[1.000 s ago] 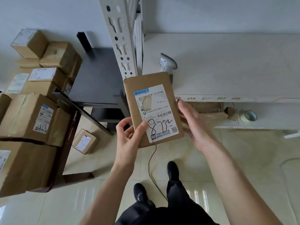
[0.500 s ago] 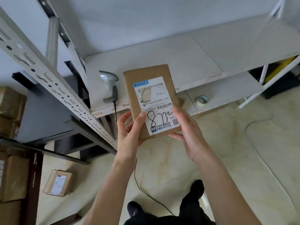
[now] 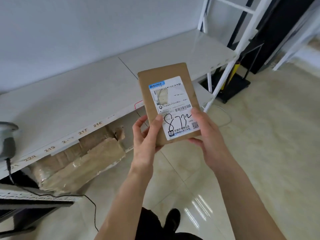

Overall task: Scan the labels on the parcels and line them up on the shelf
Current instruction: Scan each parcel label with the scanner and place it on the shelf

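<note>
parcel (image 3: 168, 103) label (image 3: 173, 108) "8732", ZTO logo, shelf (image 3: 69, 104) edge nos. 216–220

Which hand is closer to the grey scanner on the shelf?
Left. The left hand grips the parcel on the side facing the scanner; the right hand holds its far side.

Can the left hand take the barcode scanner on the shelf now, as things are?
Probably not at once. The left hand grips the parcel together with the right hand. The scanner stands apart at the far left of the shelf, with nothing between, so the hand must let go first.
</note>
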